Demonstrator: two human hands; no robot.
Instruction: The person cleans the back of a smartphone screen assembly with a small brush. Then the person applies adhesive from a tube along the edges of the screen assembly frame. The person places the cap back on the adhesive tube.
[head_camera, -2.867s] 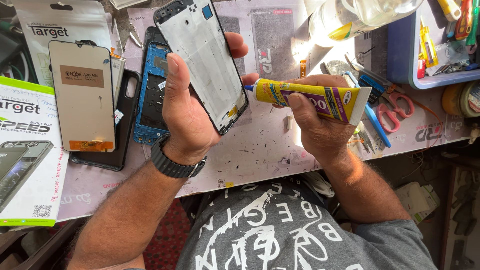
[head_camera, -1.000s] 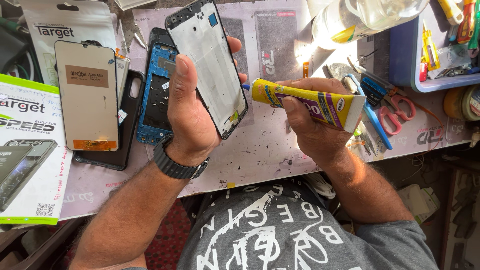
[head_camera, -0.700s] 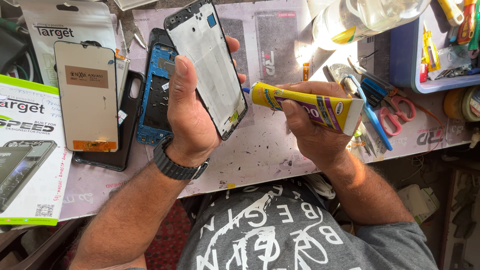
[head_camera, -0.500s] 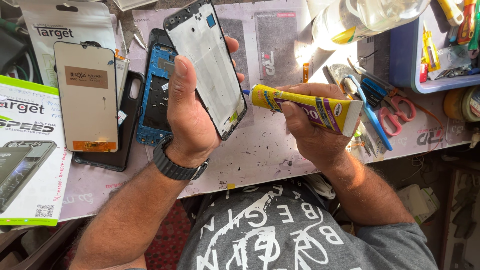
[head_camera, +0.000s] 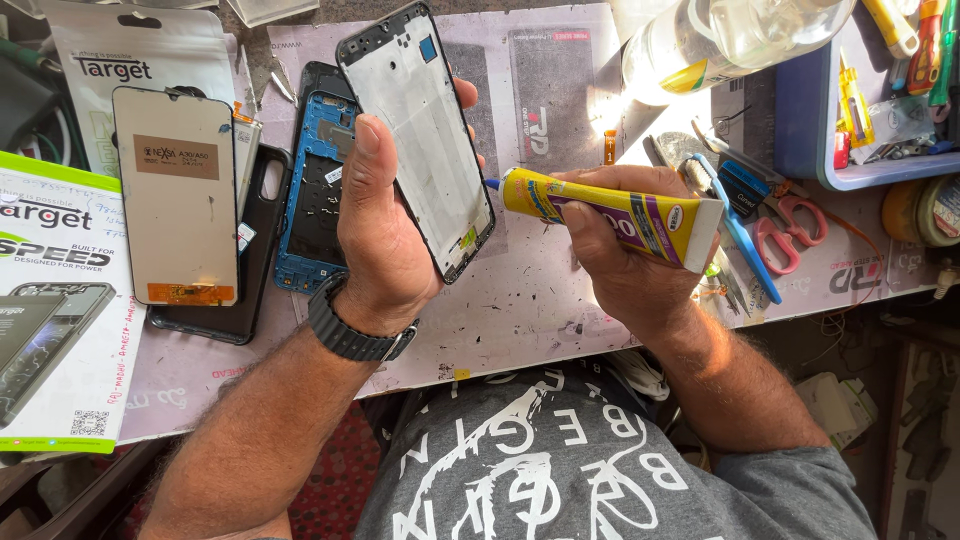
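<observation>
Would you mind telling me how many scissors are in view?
1: red-handled scissors lie on the mat right of the right hand, beside the blue tray. The clutter may hide others.

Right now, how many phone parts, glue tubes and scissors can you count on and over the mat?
Phone parts: 4 (frame in the left hand, blue body, black case, screen panel)
Glue tubes: 1, in the right hand
Scissors: 1
Total: 6

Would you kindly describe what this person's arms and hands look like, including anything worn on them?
Both forearms are bare and hairy. The left hand has a black, ridged watch band at the wrist. The right hand wears nothing. A grey short sleeve shows above the right arm.
</observation>
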